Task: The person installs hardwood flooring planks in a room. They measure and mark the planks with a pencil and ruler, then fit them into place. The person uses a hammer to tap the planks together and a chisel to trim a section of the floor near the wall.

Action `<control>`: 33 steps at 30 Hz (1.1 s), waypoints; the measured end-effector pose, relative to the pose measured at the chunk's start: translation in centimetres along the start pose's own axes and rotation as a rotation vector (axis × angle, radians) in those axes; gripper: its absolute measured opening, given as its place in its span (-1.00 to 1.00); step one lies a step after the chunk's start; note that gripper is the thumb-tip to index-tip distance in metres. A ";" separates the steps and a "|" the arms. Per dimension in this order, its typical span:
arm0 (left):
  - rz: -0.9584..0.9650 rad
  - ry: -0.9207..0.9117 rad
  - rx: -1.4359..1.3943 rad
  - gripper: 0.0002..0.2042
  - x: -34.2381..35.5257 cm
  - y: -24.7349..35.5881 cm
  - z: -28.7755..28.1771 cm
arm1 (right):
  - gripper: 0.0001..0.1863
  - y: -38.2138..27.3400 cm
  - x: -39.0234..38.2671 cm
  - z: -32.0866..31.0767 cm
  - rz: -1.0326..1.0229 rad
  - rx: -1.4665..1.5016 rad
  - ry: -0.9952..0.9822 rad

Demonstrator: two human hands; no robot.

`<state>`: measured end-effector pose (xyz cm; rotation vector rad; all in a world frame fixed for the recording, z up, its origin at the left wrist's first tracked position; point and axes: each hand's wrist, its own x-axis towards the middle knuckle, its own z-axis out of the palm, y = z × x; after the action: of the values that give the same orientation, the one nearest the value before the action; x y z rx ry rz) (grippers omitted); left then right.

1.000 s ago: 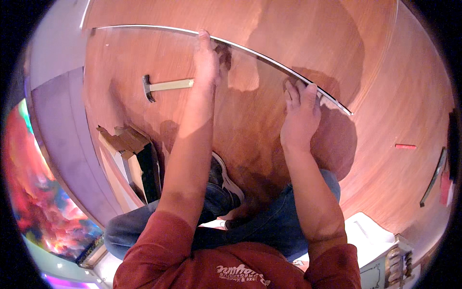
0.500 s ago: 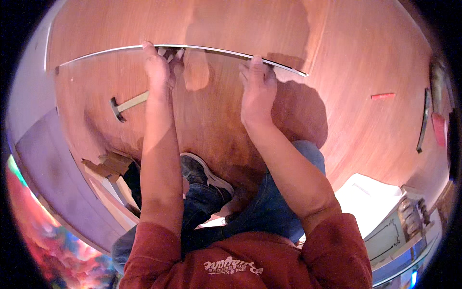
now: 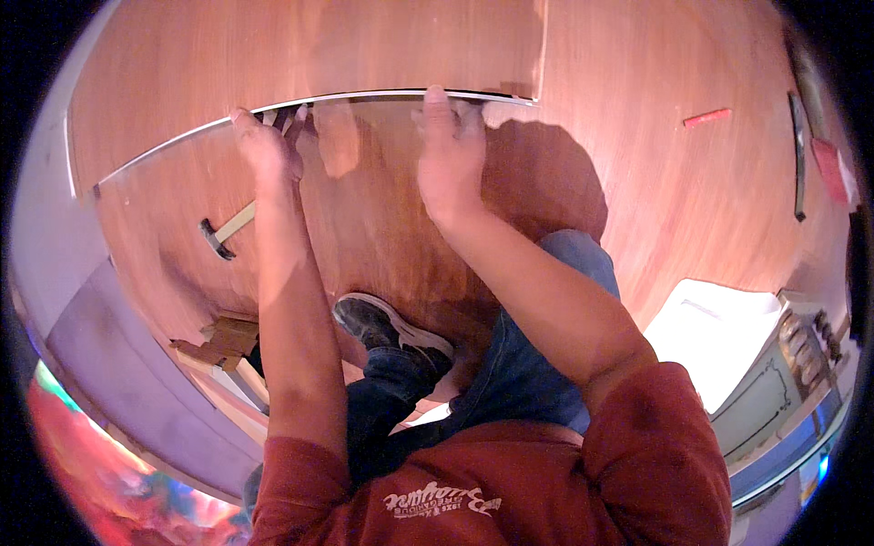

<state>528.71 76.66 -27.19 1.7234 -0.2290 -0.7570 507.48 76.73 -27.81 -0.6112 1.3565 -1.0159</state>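
The left hand [image 3: 268, 150] and the right hand [image 3: 451, 162] both hold the pale near edge of a wood-grain panel [image 3: 300, 55], thumbs over the rim and fingers tucked beneath, well apart from each other. The panel spans the far left and centre of the wood-look floor [image 3: 655, 209], where a claw hammer [image 3: 217, 238] (handle partly hidden behind the left forearm) lies on the near side.

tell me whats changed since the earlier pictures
The view has turned: the near edge of the wood-grain board, once sloping down rightward, now rises overall. Its right end looks farther from the red strip. The left hand and right hand stay on that edge; the hammer lies as before.
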 end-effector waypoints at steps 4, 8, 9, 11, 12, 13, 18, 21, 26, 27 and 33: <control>0.012 -0.008 0.017 -0.43 -0.1 -0.2 -0.2 | -0.45 -1.2 -0.3 -0.1 0.028 -0.059 -0.006; -0.015 -0.038 0.025 -0.41 -0.4 0.0 -0.6 | -0.41 -1.9 -0.4 0.0 0.085 0.052 -0.013; -0.034 -0.020 0.027 -0.38 -0.5 0.1 -0.7 | -0.33 -2.0 -0.5 0.0 0.059 0.106 -0.019; -0.093 -0.052 -0.011 -0.38 -0.8 0.3 -0.6 | -0.26 -2.2 -0.4 -0.3 0.096 0.076 -0.002; -0.109 -0.062 -0.024 -0.38 -1.0 0.4 -0.5 | -0.22 -2.2 -0.4 -0.5 0.111 0.067 -0.010; -0.105 -0.043 -0.040 -0.37 -1.3 0.4 -0.4 | -0.12 -2.2 -0.3 -0.5 0.142 0.148 -0.032; -0.076 -0.073 0.042 -0.36 -2.2 0.5 0.0 | -0.31 -0.9 0.5 -0.5 0.034 0.222 0.022; -0.066 -0.080 0.079 -0.37 -2.4 0.4 -0.1 | -0.30 0.8 0.9 0.4 0.061 0.309 0.018; -0.075 -0.060 0.067 -0.38 -2.7 0.1 0.0 | -0.30 1.5 0.8 0.8 0.054 0.321 0.040; -0.079 -0.062 0.062 -0.38 -2.7 0.0 0.0 | -0.31 1.1 0.6 0.6 0.036 0.282 0.029; -0.074 -0.018 0.058 -0.42 -2.8 -0.6 -0.4 | -0.43 -2.6 -0.3 -1.2 0.119 0.080 -0.054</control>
<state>526.62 78.61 -26.64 1.7880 -0.2019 -0.8281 505.69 76.01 -25.61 -0.4887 1.2832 -0.9465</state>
